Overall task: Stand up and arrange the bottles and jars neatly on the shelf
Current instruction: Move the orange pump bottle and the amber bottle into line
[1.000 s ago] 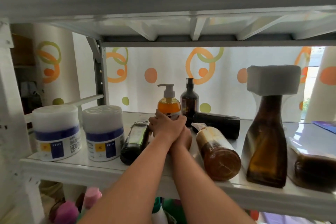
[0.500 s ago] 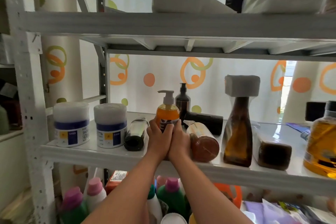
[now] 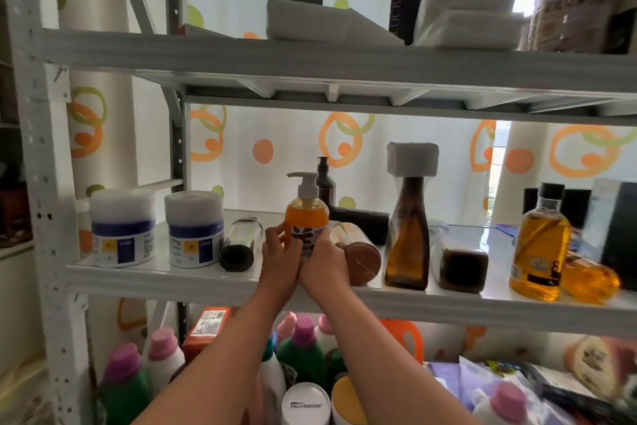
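An orange pump bottle (image 3: 306, 214) stands upright on the middle shelf (image 3: 206, 281). My left hand (image 3: 280, 254) and my right hand (image 3: 324, 261) both grip its lower half from either side. A dark bottle (image 3: 241, 242) lies on its side to the left of it, and an amber bottle (image 3: 356, 254) lies on its side to the right. Behind stand a dark pump bottle (image 3: 325, 181) and a black cylinder (image 3: 362, 221) lying down. Two white jars (image 3: 123, 228) (image 3: 193, 230) with blue labels stand at the left.
A tall brown bottle (image 3: 408, 235) with a white block on top, a lying brown bottle (image 3: 462, 264) and golden bottles (image 3: 541, 245) fill the shelf's right side. White packets (image 3: 303, 23) sit on the upper shelf. Detergent bottles (image 3: 303, 345) crowd the lower level.
The view has risen and pulled back, showing the upper shelf and lower level. Both hands have stayed around the orange pump bottle, which now stands nearer the shelf's front.
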A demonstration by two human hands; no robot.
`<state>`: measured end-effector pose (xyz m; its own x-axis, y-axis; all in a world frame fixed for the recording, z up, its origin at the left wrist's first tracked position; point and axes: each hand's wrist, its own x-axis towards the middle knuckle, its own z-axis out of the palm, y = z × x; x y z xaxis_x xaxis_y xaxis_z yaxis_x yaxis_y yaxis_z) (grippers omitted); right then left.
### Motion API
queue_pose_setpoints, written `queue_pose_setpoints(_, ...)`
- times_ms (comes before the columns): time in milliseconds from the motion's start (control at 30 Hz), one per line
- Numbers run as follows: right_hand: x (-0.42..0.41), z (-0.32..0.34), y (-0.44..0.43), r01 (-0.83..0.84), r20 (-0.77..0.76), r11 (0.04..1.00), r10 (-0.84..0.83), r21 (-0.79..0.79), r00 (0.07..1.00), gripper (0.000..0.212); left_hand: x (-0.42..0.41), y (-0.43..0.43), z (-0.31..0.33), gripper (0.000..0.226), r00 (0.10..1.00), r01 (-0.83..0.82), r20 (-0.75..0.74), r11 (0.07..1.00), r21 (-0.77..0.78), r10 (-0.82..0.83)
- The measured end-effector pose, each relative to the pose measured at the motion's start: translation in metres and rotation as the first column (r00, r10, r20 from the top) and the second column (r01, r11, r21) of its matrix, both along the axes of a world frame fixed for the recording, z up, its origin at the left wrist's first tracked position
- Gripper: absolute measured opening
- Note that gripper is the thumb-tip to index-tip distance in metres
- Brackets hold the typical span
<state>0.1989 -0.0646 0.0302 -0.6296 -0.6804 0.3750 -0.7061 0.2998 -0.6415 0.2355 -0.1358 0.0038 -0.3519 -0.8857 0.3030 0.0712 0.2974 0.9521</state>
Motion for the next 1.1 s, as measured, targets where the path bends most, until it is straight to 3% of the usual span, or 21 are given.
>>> queue_pose_setpoints(67, 0.001, 0.006, 0.007, -0.012, -0.038, 1.000, 0.012, -0.017, 0.999, 0.039, -0.002, -0.003, -0.004, 0.041, 1.000, 0.003, -0.014, 1.000, -0.008, -0.003)
queue_pose_setpoints(133, -0.001, 0.011, 0.013, 0.032, -0.211, 0.999, -0.031, 0.005, 0.977, 0.026, -0.001, -0.002, -0.007, 0.058, 1.000, 0.002, 0.005, 0.999, -0.054, -0.002)
queue_pose_setpoints(200, -0.009, 0.011, 0.020, 0.110, -0.425, 0.994, -0.108, -0.021, 0.899, 0.027, -0.002, -0.005, -0.010, 0.082, 0.994, -0.029, 0.102, 0.993, -0.118, 0.041)
queue_pose_setpoints(267, -0.020, 0.009, 0.027, 0.153, -0.501, 0.988, -0.148, -0.033, 0.852, 0.034, -0.005, -0.010, -0.012, 0.098, 0.979, -0.056, 0.184, 0.988, -0.147, 0.083)
queue_pose_setpoints(400, -0.035, -0.006, 0.039, 0.216, -0.469, 0.967, -0.128, 0.139, 0.874, 0.049, -0.015, -0.015, -0.013, 0.089, 0.925, -0.094, 0.337, 0.966, -0.242, 0.175)
queue_pose_setpoints(533, -0.038, -0.013, 0.044, 0.156, -0.367, 0.983, -0.109, 0.100, 0.924, 0.053, -0.017, -0.015, -0.014, 0.087, 0.903, -0.109, 0.375, 0.955, -0.277, 0.212)
queue_pose_setpoints(1100, -0.039, -0.021, 0.029, 0.283, -0.467, 0.957, -0.221, 0.066, 0.856, 0.051, -0.015, -0.007, -0.010, 0.092, 0.885, -0.083, 0.412, 0.944, -0.318, 0.216)
